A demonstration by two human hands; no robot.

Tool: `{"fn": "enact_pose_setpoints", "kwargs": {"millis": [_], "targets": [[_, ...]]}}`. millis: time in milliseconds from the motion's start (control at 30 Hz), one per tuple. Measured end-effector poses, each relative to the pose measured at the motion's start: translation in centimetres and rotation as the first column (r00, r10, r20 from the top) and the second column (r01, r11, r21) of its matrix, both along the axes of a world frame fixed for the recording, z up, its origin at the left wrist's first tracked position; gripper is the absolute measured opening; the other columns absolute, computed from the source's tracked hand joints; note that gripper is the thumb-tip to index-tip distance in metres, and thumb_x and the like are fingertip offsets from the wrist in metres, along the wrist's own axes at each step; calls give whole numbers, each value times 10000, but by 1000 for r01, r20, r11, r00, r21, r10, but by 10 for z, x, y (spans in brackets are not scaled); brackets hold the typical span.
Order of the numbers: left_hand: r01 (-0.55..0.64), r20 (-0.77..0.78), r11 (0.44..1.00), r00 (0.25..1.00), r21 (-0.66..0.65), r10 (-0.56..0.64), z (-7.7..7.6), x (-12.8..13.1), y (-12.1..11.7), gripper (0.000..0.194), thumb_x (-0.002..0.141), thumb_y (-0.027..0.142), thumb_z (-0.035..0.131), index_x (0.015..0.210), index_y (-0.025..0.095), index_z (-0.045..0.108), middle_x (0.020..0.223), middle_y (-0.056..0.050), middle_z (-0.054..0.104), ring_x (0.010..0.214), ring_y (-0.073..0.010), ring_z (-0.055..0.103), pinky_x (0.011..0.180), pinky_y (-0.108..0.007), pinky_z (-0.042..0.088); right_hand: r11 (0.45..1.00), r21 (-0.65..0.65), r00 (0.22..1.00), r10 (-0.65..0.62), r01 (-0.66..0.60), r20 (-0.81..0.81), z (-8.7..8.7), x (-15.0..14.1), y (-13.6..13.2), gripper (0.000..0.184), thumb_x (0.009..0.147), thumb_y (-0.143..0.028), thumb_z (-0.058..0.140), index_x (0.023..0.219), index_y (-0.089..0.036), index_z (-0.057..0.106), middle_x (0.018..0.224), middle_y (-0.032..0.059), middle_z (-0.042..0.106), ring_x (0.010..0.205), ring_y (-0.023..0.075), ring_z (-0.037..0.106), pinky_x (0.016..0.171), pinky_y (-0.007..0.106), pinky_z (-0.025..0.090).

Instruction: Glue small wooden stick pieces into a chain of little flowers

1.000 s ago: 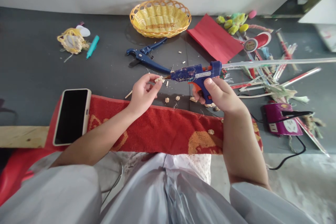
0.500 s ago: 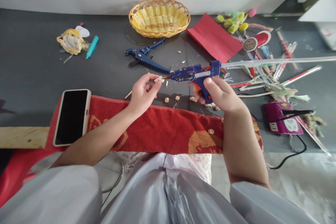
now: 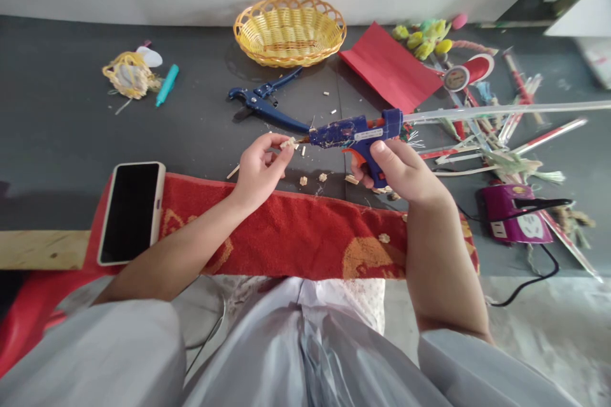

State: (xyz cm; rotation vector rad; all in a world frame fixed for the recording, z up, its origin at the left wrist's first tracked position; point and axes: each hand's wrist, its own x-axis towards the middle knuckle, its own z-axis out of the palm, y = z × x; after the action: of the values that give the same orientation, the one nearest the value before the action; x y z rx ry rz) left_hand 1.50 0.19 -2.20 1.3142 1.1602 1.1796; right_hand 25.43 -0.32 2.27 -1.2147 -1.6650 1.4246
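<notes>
My right hand (image 3: pixel 405 168) is wrapped round the handle of a blue hot glue gun (image 3: pixel 341 130), with a finger by its orange trigger. A long clear glue stick (image 3: pixel 506 110) sticks out of the gun's back end. Between thumb and fingertips my left hand (image 3: pixel 262 168) pinches a small pale wooden piece (image 3: pixel 288 144). The gun's nozzle (image 3: pixel 303 140) points left and meets or nearly meets that piece; I cannot tell if they touch. Below the gun lie small flower-shaped wooden pieces (image 3: pixel 323 177) and short stick bits (image 3: pixel 351 179).
A red towel (image 3: pixel 286 235) covers the table's front edge, with a phone (image 3: pixel 130 213) at its left. Behind are a blue cutter (image 3: pixel 267 105), a yellow wicker basket (image 3: pixel 291 32) and red paper (image 3: pixel 389 67). A thread spool (image 3: pixel 477 70), glue sticks and a purple power socket (image 3: pixel 510 213) crowd the right.
Almost nothing differs. Both hands, the glue gun and the wooden piece hold the same positions; only the camera view has shifted very slightly.
</notes>
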Motion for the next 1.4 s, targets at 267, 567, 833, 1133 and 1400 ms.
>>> {"fn": "enact_pose_setpoints", "kwargs": {"millis": [267,567,833,1133,1400], "targets": [[-14,-23,999,1000,45,15,-3,0,1,381,800,535,702,932,188,617,743,22,580,457,-28,458,348,-135,380,1000,9,1000,16,-16,21,-1,1,0,592,842,-751,488,670,-194,584,579,11,589,442,77,494,413,232,361],[-15,-77,997,997,78,21,-3,-1,1,376,837,551,659,936,193,606,717,25,573,446,-37,471,342,-147,371,1000,9,1000,22,-22,10,-1,3,1,588,843,-756,479,664,-205,585,573,17,590,453,91,499,420,252,377],[-15,-18,1000,1000,14,15,-3,-1,1,379,785,534,715,917,194,611,709,26,570,453,-38,458,346,-147,374,1000,-15,999,1,0,50,-2,2,1,606,808,-792,489,690,-202,567,594,16,598,452,84,502,423,244,377],[-65,24,997,998,28,65,-4,-1,3,372,775,522,725,900,194,603,761,19,572,446,-27,454,346,-149,373,961,199,887,-256,191,385,-4,17,7,534,879,-709,439,663,-227,520,584,9,571,494,120,488,536,305,405],[-125,17,987,992,97,124,1,-4,5,333,821,505,686,912,203,581,765,27,560,422,-19,442,361,-157,389,794,478,562,-605,376,563,-10,36,19,270,889,-415,557,1051,-218,646,954,92,694,901,258,635,835,430,477]]}}
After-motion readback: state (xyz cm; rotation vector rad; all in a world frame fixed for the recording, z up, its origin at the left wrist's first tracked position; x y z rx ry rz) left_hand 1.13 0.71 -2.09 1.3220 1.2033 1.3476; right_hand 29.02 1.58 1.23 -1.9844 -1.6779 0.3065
